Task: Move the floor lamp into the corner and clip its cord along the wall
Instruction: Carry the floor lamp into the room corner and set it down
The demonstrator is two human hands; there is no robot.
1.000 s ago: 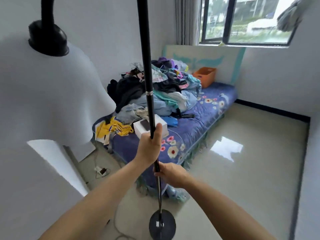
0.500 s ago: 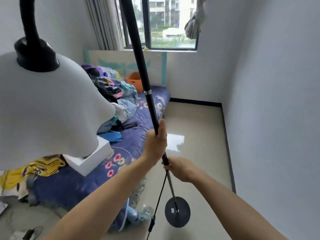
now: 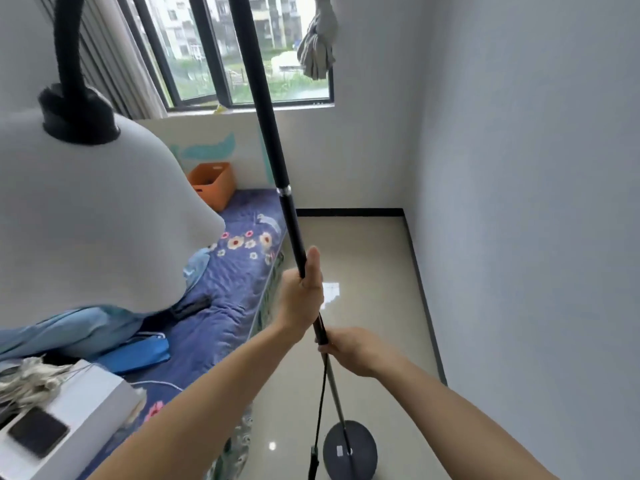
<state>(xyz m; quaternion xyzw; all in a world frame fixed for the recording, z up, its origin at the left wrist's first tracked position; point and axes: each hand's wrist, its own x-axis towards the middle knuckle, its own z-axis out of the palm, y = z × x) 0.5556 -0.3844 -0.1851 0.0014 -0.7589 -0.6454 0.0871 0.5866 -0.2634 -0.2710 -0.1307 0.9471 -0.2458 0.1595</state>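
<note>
Both hands are on the floor lamp's pole. The left hand sits higher, fingers clenched round the black shaft, thumb lying up along it. The right hand grasps the pole just below, where the black section meets the thinner silver rod. The pole leans, its top toward 11 o'clock, its round base down at 6 o'clock over the glossy floor; whether the base touches the tiles is hard to tell. The cord hangs from beside the right hand, an inline switch dangling just left of the base. The white shade fills 9 o'clock, over the bed. The room's corner stands at 1 o'clock, well apart from the base.
</note>
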